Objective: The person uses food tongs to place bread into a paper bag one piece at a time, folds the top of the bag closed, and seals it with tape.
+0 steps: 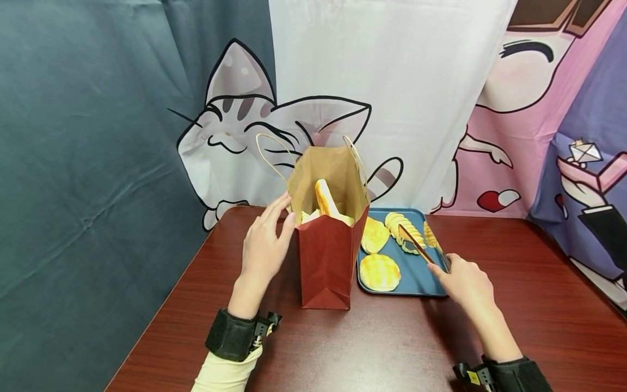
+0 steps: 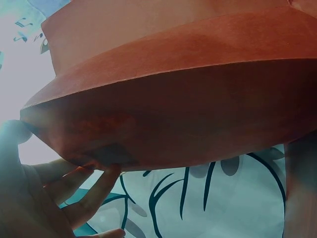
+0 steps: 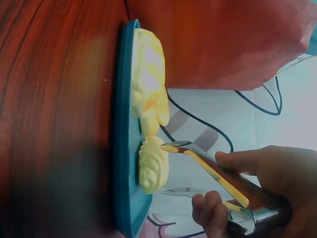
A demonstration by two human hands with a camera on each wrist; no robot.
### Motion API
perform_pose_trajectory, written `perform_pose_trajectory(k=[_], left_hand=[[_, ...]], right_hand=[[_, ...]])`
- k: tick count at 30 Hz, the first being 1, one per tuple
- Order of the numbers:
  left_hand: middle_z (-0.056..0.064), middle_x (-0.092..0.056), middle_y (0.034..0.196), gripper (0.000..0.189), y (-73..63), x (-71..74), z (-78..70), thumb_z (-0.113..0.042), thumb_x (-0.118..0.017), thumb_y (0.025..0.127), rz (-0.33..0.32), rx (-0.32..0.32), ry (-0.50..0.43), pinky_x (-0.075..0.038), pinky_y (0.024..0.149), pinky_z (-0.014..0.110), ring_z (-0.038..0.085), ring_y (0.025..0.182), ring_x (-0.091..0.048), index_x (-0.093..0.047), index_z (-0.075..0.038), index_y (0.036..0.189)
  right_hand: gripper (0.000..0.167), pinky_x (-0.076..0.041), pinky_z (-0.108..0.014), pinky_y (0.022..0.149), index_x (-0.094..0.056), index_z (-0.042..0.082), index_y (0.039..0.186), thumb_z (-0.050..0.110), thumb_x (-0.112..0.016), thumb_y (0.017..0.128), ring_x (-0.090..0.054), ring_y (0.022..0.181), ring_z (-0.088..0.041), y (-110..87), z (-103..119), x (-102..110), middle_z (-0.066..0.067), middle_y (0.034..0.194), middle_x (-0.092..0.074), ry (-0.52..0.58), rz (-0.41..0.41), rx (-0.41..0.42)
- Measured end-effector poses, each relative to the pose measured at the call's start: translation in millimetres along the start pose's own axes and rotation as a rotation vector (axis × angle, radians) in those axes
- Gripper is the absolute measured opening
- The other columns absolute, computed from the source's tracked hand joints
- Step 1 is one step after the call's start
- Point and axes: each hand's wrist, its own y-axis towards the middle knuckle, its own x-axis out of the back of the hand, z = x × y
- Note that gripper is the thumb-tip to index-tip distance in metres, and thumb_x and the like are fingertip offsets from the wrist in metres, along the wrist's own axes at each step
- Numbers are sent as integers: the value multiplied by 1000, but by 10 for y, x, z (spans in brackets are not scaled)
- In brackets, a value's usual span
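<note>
A red paper bag [image 1: 324,264] with a tan inside stands upright, and a long bread piece [image 1: 324,198] sticks up within its mouth. My left hand [image 1: 266,239] touches the bag's left side near the rim, fingers fairly straight; the left wrist view shows thumb and fingertips against the paper. My right hand [image 1: 465,280] holds metal tongs [image 3: 218,178], their arms spread apart above a blue tray [image 1: 421,280]. The tongs' tips are at a ridged, twisted bread [image 3: 153,166] on the tray; whether they touch it on both sides I cannot tell.
Also on the tray lie a round bun [image 1: 379,272] and a flatter yellow bread [image 1: 374,236]. The tray sits just right of the bag on a dark red wooden table [image 1: 392,348]. Behind hangs a printed cat curtain [image 1: 323,60].
</note>
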Motion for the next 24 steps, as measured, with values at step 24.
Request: perform_pose_trajectory(k=[24], left_hand=[[-10,-50,152,46,5,-5,1,-43,-42,104,-2,1,-1,-32,118,57,20,139,-50,-55,-23,143]], right_hand=[[64,-53,-57,68,-54,-4,134,46,-60,95,-63,84,-41,80,-137,-158,-36,115,-62,-35,44,28]])
